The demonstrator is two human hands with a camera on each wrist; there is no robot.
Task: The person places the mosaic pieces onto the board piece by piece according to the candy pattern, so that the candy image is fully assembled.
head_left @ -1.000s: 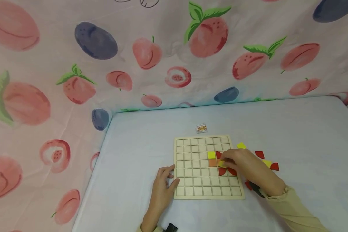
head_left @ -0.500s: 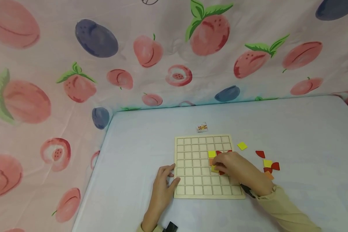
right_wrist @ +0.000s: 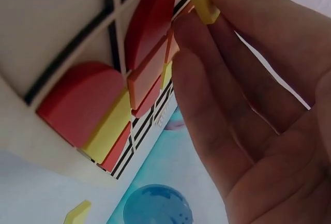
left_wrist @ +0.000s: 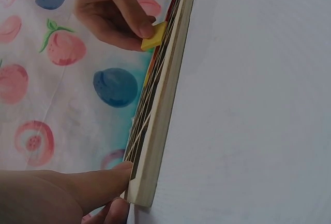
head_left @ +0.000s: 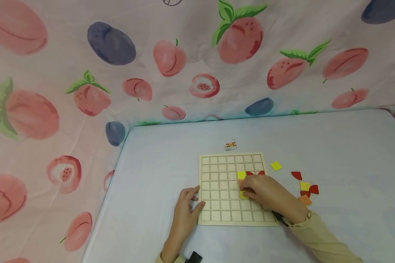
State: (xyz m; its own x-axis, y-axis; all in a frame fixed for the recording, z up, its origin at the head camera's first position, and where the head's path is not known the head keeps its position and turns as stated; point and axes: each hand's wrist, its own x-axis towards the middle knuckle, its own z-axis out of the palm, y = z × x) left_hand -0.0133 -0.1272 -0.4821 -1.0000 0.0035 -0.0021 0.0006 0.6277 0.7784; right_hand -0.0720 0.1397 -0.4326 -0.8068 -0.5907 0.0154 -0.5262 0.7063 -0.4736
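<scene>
My right hand (head_left: 263, 190) pinches a small yellow square tile (left_wrist: 154, 36) between thumb and fingers, over the wooden grid board (head_left: 218, 215). In the right wrist view that yellow tile appears tilted, held near the red and orange pieces in the grid. My left hand (head_left: 184, 210) rests at the board's left edge; its thumb lies on the rim and the other fingers touch the side. Set in the grid are another yellow square (head_left: 241, 175), red curved-edge pieces (right_wrist: 85, 100) and an orange square (right_wrist: 147, 74). My right hand covers part of this pattern in the head view.
Right of the board lie a loose yellow square (head_left: 276, 166), a red piece (head_left: 296, 175), and a small cluster with another yellow square (head_left: 304, 186) and an orange square (head_left: 305, 200). A small printed pattern card (head_left: 230, 144) lies behind the board. Fruit-print cloth (head_left: 171, 91) hangs behind the table.
My right hand has moved left and slightly toward me over the grid, carrying the yellow tile; its movement in the last half second is slight. My left hand stays at the board's edge.
</scene>
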